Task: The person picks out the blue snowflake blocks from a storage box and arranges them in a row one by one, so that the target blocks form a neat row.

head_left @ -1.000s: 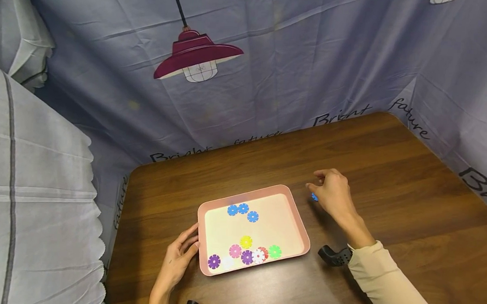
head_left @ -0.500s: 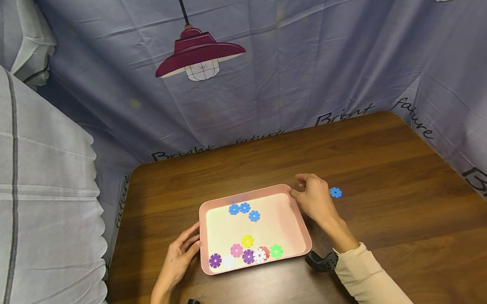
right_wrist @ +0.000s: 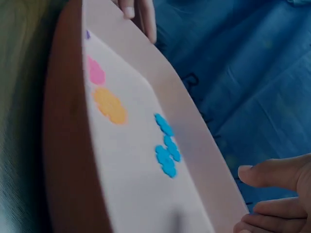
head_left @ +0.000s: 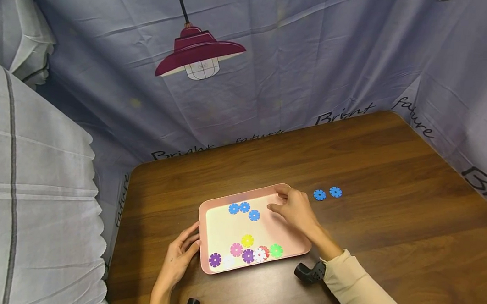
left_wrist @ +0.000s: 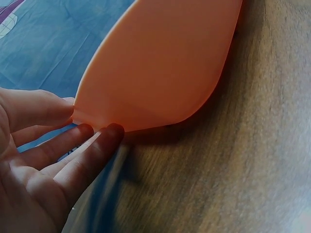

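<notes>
A pink tray (head_left: 274, 231) lies on the wooden table in the head view. My left hand (head_left: 178, 254) pinches its left edge; in the left wrist view thumb and fingers meet the tray's rim (left_wrist: 155, 63). Over the tray's far right corner is my right hand (head_left: 296, 210), fingers and thumb apart, with nothing between them. Left of it, three blue notched plastic discs (head_left: 254, 215) sit inside the tray. Along the near side are a yellow disc (head_left: 247, 240), a pink disc (head_left: 236, 249), a green disc (head_left: 276, 250), and purple, white and red ones, some overlapping.
Two more blue discs (head_left: 319, 195) lie side by side on the wooden table (head_left: 390, 187), beyond the tray's right end. A lamp-printed curtain (head_left: 292, 81) hangs behind the table, and a pale cloth (head_left: 51, 197) hangs at left. Each wrist wears a black device (head_left: 309, 272).
My right hand has let go of a blue disc on the table, beside another one, and moved left over the tray. My left hand stays at the tray's edge.
</notes>
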Demonstrator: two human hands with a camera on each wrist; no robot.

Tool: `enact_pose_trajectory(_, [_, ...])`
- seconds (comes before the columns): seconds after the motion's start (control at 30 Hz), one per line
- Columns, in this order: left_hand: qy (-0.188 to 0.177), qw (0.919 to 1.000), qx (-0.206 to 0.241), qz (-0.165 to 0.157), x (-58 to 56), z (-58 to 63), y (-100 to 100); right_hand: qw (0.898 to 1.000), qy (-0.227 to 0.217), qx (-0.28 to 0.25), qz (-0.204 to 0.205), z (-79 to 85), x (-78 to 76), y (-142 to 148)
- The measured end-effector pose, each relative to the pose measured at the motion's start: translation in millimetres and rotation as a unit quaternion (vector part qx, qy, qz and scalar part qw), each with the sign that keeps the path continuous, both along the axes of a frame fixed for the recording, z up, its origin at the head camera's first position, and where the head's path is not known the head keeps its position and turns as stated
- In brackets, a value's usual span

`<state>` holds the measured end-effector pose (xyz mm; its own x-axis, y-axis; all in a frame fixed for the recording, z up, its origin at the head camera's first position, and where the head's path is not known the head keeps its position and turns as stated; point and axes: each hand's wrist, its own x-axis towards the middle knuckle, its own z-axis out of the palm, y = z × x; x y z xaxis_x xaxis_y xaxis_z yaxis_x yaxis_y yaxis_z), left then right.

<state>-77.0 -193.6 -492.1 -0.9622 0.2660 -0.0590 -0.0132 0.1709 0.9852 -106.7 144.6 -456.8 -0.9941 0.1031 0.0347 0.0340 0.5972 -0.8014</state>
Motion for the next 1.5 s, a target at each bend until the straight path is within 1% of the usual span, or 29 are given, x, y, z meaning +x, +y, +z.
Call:
enact_pose_trajectory(0.1, [0.001,1.0000,-0.002,-0.003,-0.3,-0.5,-0.3,1.000,-0.012,-0.006,0.003,-4.7,1.2,-4.8])
enact_pose_trajectory(0.2, [0.002,1.0000,-0.003,-0.002,-0.2,-0.6,-0.3,1.000,-0.016,-0.002,0.005,-8.7,2.0,-8.5])
enact_pose_trajectory(0.47, [0.006,1.0000,-0.006,0.000,0.6,0.6,0.1,1.000,-0.011,-0.003,0.022,-13.8,2.6,-18.8])
enact_pose_trajectory(0.77, [0.004,1.0000,0.004,0.000,0.4,1.3,-0.2,0.999,0.003,0.039,0.034,-17.6,2.9,-30.4])
enact_pose_trajectory(0.9, [0.005,1.0000,0.006,-0.004,0.0,0.7,-0.6,0.999,-0.003,0.041,0.034,-17.4,3.1,-33.7])
enact_pose_trajectory(1.2, [-0.002,1.0000,0.008,-0.004,-1.1,-0.1,-1.6,0.997,-0.015,0.055,0.050,-20.1,1.4,-40.5])
enact_pose_trajectory(1.5, [0.007,0.9999,0.011,-0.010,-2.4,-1.1,-3.1,0.996,-0.020,0.069,0.050,-22.0,-0.1,-47.3])
